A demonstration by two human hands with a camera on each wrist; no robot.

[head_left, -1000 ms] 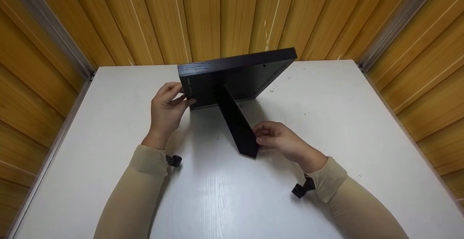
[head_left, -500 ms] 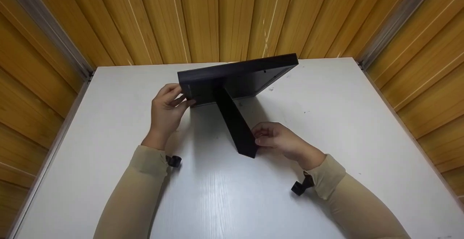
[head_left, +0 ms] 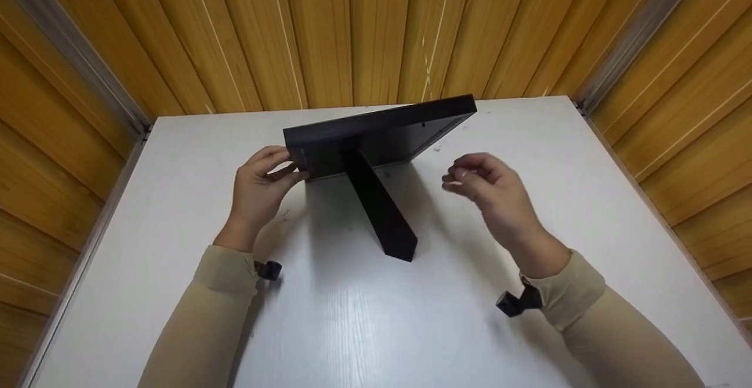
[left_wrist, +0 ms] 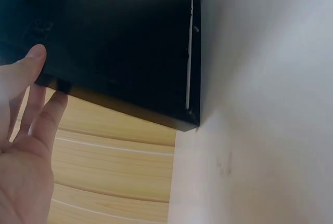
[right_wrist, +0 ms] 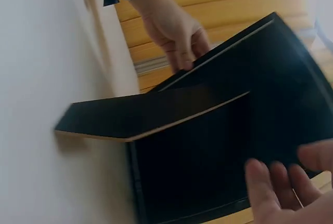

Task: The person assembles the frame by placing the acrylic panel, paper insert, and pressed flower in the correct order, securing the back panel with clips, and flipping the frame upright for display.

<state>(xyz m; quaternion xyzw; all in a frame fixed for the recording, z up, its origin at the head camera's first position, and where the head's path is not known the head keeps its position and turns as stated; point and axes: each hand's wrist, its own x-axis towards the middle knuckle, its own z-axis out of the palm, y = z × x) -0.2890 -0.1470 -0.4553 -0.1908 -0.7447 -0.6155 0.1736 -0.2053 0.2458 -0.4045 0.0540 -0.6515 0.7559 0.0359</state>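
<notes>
A black picture frame (head_left: 388, 138) stands tilted on the white table, its back facing me. From its back a black easel leg (head_left: 379, 208) slants out, the pointed foot on the tabletop. My left hand (head_left: 257, 188) pinches the frame's left side; in the left wrist view the thumb lies on the back panel (left_wrist: 119, 37) and fingers reach around the edge. To the right of the frame my right hand (head_left: 499, 200) is in the air, touching nothing, fingers loosely bent. The right wrist view has the thumb and fingers apart beside the frame (right_wrist: 291, 104). The frame's front is hidden.
The white table (head_left: 352, 329) has a few small dark marks on its surface. Yellow wood-look panels (head_left: 376, 29) wall it in at the back and both sides. Each wrist carries a small black camera mount (head_left: 514, 304).
My right hand has let go of the easel leg's lower end and moved up and right. The frame's top edge has tipped slightly down. My left hand keeps its pinch on the frame.
</notes>
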